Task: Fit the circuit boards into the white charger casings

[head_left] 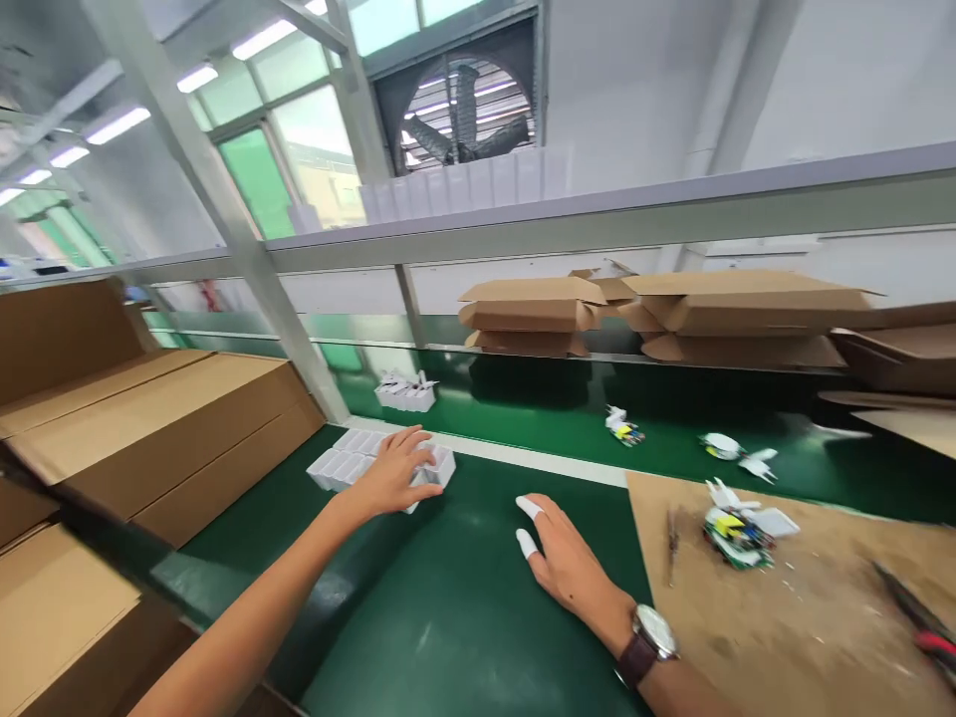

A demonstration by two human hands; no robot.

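Observation:
In the head view my left hand (399,473) reaches over a group of white compartment trays (340,466) on the green work surface. Its fingers and thumb are apart, and they hide part of the trays; contact with them is hard to make out. My right hand (560,558) is open above the bare green surface (455,607), holding nothing. White covers sit on its thumb and a fingertip, and a watch (651,637) is on that wrist. Right of it, a small assembly with white parts and a green circuit board (739,533) lies on a brown board (814,617).
Behind runs a green belt (515,423) carrying a filled white tray (405,391) and several small white assemblies (623,426). Cardboard boxes stand at left (171,408) and at the back (747,304). Pliers (915,607) and a thin tool (672,546) lie on the board. A metal post (261,289) rises behind the trays.

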